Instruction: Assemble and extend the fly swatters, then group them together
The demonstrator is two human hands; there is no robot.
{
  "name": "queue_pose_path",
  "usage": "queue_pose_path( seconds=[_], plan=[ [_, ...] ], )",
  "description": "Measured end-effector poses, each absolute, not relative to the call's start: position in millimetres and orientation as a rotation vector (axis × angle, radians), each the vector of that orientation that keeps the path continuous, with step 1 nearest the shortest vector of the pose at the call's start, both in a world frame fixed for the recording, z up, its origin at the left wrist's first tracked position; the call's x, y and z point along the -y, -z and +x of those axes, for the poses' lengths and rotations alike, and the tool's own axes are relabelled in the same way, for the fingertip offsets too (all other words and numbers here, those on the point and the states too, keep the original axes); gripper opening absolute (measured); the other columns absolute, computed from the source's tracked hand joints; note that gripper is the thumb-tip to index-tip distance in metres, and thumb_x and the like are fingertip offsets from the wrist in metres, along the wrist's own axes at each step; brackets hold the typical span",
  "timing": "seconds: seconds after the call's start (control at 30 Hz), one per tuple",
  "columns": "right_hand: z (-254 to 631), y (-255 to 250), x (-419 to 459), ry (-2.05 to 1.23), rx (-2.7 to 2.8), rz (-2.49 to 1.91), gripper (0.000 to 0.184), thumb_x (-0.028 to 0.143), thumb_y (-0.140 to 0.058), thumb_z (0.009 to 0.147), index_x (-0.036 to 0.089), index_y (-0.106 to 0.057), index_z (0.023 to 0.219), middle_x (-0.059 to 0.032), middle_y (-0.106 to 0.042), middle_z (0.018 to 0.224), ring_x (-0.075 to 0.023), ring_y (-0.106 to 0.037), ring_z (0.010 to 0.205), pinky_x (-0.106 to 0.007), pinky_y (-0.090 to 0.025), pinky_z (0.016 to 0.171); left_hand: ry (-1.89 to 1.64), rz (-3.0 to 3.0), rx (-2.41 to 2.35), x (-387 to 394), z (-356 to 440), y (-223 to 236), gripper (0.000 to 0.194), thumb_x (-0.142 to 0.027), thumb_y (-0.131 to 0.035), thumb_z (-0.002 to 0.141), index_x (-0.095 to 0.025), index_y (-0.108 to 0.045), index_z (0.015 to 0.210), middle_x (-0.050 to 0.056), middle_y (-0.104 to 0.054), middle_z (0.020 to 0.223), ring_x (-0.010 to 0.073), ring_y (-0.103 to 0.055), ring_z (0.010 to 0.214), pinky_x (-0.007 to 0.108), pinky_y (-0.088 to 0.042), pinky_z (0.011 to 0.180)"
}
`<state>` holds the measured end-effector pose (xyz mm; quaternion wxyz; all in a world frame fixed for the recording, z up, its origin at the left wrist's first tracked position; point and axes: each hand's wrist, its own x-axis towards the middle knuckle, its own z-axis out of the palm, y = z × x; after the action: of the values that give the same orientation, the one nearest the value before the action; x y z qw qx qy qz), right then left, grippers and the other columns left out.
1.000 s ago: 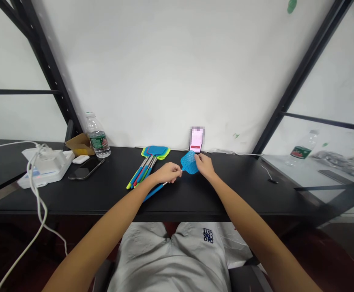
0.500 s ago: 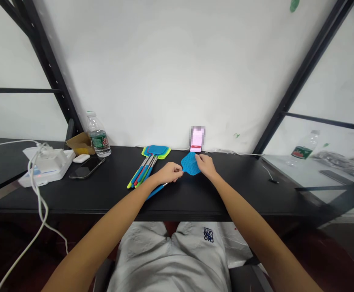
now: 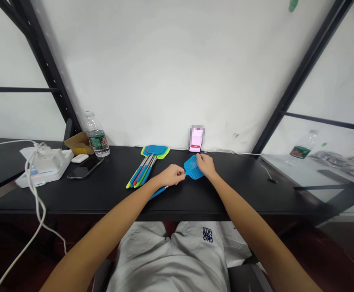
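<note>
A blue fly swatter [image 3: 193, 168] is held between my two hands above the black table. My left hand [image 3: 172, 175] is closed round it just below the perforated head, and its blue handle comes out beneath my left wrist toward the table's front edge. With fingers closed, my right hand [image 3: 206, 164] grips the right side of the head. Left of my hands lies a stack of fly swatters [image 3: 155, 150], blue on top with yellow-green edges beneath. Their blue, green, red and yellow handles fan toward me.
A lit phone [image 3: 196, 139] leans on the wall behind my hands. Farther left are a dark phone [image 3: 85, 167], a white case [image 3: 80, 158], a water bottle [image 3: 97, 136], a cardboard box [image 3: 78, 142] and a power strip [image 3: 47, 164] with cables. A short cable [image 3: 269, 176] lies right.
The swatter's head has shifted slightly right and down, and tilted a little. My left hand has moved slightly with it; both hands keep their hold.
</note>
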<state>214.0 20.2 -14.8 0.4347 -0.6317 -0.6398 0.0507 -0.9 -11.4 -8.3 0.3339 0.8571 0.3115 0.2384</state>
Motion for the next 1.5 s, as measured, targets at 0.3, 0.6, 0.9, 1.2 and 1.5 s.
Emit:
queue_pose_path(
  seconds=[0.3, 0.6, 0.9, 1.2, 1.5],
  plan=[
    [215, 14, -21, -0.119, 1.534, -1.584, 0.044, 0.045, -0.034, 0.092, 0.021, -0.048, 0.058, -0.0044, -0.058, 0.063, -0.0182, -0.049, 0.062, -0.027, -0.030, 0.059, -0.585, 2.227, -0.797, 14, 1, 5, 0.024, -0.028, -0.049, 0.077, -0.017, -0.047, 0.056, -0.003, -0.051, 0.045, 0.0064, -0.040, 0.039, 0.019, -0.029, 0.043],
    [214, 12, -17, -0.076, 1.434, -1.518, 0.047, 0.047, -0.030, 0.093, 0.021, -0.048, 0.058, -0.0060, -0.061, 0.063, -0.0195, -0.050, 0.061, -0.028, -0.031, 0.059, -0.578, 2.207, -0.774, 17, 2, 0, 0.025, -0.029, -0.050, 0.078, -0.017, -0.047, 0.056, -0.004, -0.050, 0.044, 0.0065, -0.040, 0.040, 0.018, -0.029, 0.043],
    [214, 9, -15, -0.054, 1.375, -1.530, 0.050, 0.048, -0.028, 0.094, 0.021, -0.046, 0.055, -0.0048, -0.057, 0.058, -0.0193, -0.047, 0.058, -0.029, -0.030, 0.059, -0.569, 2.162, -0.730, 21, 3, -3, 0.026, -0.031, -0.050, 0.079, -0.016, -0.050, 0.059, -0.003, -0.050, 0.045, 0.0066, -0.040, 0.039, 0.019, -0.029, 0.043],
    [215, 7, -14, -0.035, 1.336, -1.570, 0.054, 0.050, -0.027, 0.094, 0.022, -0.044, 0.051, -0.0074, -0.056, 0.056, -0.0196, -0.048, 0.057, -0.030, -0.032, 0.058, -0.565, 2.117, -0.691, 25, 5, -5, 0.026, -0.033, -0.052, 0.080, -0.015, -0.053, 0.061, -0.003, -0.049, 0.044, 0.0069, -0.041, 0.040, 0.018, -0.030, 0.043],
    [216, -1, -8, 0.088, 1.238, -1.509, 0.061, 0.047, -0.020, 0.097, 0.019, -0.052, 0.053, -0.0074, -0.054, 0.054, -0.0184, -0.048, 0.056, -0.031, -0.033, 0.061, -0.592, 2.046, -0.619, 26, 8, -8, 0.021, -0.026, -0.050, 0.079, -0.014, -0.057, 0.063, -0.003, -0.048, 0.042, 0.0068, -0.041, 0.041, 0.019, -0.031, 0.048]
  ],
)
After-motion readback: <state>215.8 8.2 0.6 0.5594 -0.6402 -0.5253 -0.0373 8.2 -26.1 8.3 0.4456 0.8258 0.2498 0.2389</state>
